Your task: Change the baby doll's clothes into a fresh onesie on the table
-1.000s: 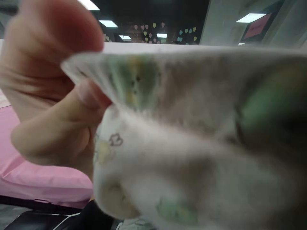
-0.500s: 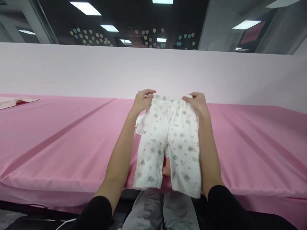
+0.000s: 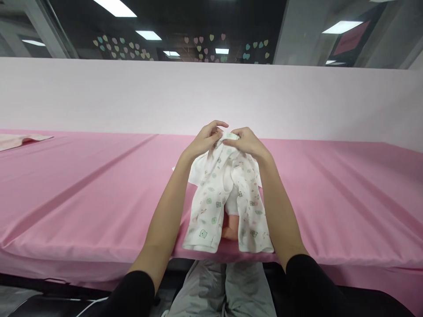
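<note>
Both hands hold up a small pair of white baby pants (image 3: 209, 207) printed with green and pink motifs. My left hand (image 3: 211, 135) pinches the waistband from the left, and my right hand (image 3: 246, 140) grips it from the right, the two close together. The waistband is bunched between them while both legs hang down, spread apart. Behind the pants lies a white garment (image 3: 196, 169), mostly covered. A peach-coloured, limb-like thing (image 3: 230, 226) shows between the pant legs; what it belongs to is hidden.
A pink cloth (image 3: 99, 198) covers the table, with a few creases. At its far left lies a pale pink folded fabric (image 3: 23, 141). A low white wall (image 3: 132, 97) runs along the back, with a dark window (image 3: 185, 26) above it.
My hands have moved inward towards each other, gathering the waistband that was stretched wide. The pants are now narrower at the top, and more of the white garment behind shows.
</note>
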`<state>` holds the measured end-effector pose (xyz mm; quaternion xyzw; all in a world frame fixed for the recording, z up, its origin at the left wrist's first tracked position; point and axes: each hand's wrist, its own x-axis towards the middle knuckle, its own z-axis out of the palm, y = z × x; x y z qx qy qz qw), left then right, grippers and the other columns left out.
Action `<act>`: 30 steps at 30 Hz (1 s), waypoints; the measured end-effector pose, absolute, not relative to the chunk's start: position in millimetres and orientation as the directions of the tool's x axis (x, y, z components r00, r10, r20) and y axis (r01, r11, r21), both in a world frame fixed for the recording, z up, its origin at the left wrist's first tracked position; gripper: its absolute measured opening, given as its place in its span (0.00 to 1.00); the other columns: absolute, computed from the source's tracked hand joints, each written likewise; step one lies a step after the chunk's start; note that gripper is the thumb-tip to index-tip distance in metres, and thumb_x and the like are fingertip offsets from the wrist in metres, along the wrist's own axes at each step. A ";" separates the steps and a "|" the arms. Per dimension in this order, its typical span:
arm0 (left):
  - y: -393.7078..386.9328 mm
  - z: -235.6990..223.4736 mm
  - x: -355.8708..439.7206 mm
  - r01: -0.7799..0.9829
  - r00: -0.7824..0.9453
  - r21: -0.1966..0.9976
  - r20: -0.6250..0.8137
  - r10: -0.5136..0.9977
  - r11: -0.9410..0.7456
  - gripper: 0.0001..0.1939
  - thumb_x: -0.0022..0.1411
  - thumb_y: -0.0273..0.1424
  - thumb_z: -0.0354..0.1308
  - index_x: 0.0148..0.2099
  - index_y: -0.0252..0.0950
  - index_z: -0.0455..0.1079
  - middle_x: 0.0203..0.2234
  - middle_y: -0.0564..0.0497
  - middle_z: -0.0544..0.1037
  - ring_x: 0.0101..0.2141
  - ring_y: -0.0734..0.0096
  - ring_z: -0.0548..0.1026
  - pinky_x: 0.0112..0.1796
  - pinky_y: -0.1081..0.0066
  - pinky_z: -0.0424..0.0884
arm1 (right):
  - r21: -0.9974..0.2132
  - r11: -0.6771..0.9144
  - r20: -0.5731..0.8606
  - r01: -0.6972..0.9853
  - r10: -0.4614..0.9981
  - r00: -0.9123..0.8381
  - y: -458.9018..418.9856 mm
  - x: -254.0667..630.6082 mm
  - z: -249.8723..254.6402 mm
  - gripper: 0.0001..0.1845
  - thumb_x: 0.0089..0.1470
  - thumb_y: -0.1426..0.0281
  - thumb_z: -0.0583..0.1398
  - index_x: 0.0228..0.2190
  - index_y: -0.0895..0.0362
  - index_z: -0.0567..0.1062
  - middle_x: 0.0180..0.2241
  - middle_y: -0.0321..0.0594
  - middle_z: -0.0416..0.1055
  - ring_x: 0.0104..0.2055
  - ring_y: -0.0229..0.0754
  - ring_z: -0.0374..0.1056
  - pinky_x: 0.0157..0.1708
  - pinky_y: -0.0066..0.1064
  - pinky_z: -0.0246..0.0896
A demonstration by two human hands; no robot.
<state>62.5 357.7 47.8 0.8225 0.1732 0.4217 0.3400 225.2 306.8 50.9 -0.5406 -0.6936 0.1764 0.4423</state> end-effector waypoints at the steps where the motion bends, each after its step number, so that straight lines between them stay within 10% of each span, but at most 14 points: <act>1: 356.1 48.0 61.8 0.022 0.591 0.718 0.552 0.588 -0.696 0.16 0.57 0.32 0.53 0.49 0.36 0.64 0.30 0.51 0.70 0.28 0.77 0.69 0.28 0.77 0.65 | -0.745 0.364 0.439 0.559 0.898 0.000 307.1 227.5 51.5 0.09 0.42 0.65 0.61 0.21 0.60 0.71 0.17 0.33 0.60 0.20 0.33 0.57 0.19 0.25 0.51; 7: 349.5 49.8 57.9 0.323 0.793 0.712 0.156 0.589 -0.624 0.12 0.45 0.34 0.64 0.33 0.35 0.70 0.24 0.52 0.71 0.24 0.74 0.69 0.21 0.77 0.61 | -0.885 0.320 0.359 0.337 0.931 0.059 299.6 241.2 56.1 0.09 0.37 0.71 0.63 0.26 0.61 0.75 0.22 0.36 0.68 0.24 0.35 0.63 0.22 0.24 0.56; 15: 345.3 53.5 56.9 0.255 0.710 0.734 0.300 0.637 -0.630 0.09 0.49 0.34 0.58 0.31 0.33 0.72 0.20 0.54 0.68 0.21 0.79 0.63 0.21 0.78 0.57 | -0.790 0.329 0.184 0.518 0.932 -0.311 281.1 243.9 62.0 0.23 0.37 0.70 0.66 0.39 0.55 0.72 0.40 0.40 0.70 0.34 0.39 0.66 0.29 0.26 0.61; 22: 356.3 48.1 55.7 0.469 0.801 0.647 -0.026 0.598 -0.601 0.18 0.40 0.34 0.65 0.36 0.37 0.72 0.29 0.51 0.75 0.27 0.70 0.72 0.25 0.75 0.66 | -0.700 0.296 0.180 0.650 0.954 -0.239 286.5 245.1 58.7 0.15 0.40 0.79 0.54 0.33 0.56 0.70 0.32 0.37 0.66 0.27 0.34 0.59 0.22 0.24 0.50; 30: 362.1 45.4 56.8 0.131 0.745 0.837 0.271 0.609 -0.532 0.09 0.54 0.36 0.55 0.32 0.35 0.70 0.27 0.51 0.72 0.28 0.74 0.70 0.30 0.73 0.67 | -0.964 0.243 0.241 0.104 0.970 -0.037 301.5 241.4 56.1 0.19 0.33 0.80 0.54 0.33 0.55 0.66 0.21 0.31 0.59 0.21 0.34 0.56 0.22 0.26 0.54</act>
